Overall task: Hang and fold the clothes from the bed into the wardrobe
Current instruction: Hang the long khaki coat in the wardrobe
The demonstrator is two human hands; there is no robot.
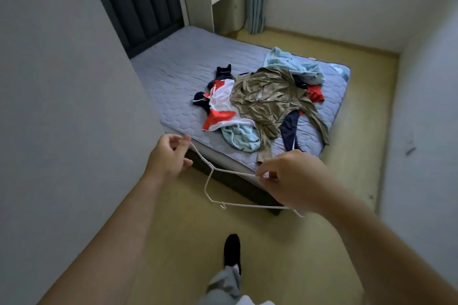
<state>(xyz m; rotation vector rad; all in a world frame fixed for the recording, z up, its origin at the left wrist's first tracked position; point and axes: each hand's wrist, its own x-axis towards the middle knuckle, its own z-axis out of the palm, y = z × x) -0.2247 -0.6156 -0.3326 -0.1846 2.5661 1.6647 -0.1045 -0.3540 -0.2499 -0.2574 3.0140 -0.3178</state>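
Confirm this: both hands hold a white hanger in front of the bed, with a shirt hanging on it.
No shirt: in the head view the left hand and right hand hold a bare hanger; the clothes lie on the bed.

white hanger, khaki shirt, lilac mattress

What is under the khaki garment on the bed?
A white-red shirt, a blue towel, navy cloth and a red piece stick out from under the khaki garment. The rest is covered.

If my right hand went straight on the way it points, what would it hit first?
Your right hand, pinching the hanger, would likely meet the tan garment hanging over the bed edge; depth unclear.
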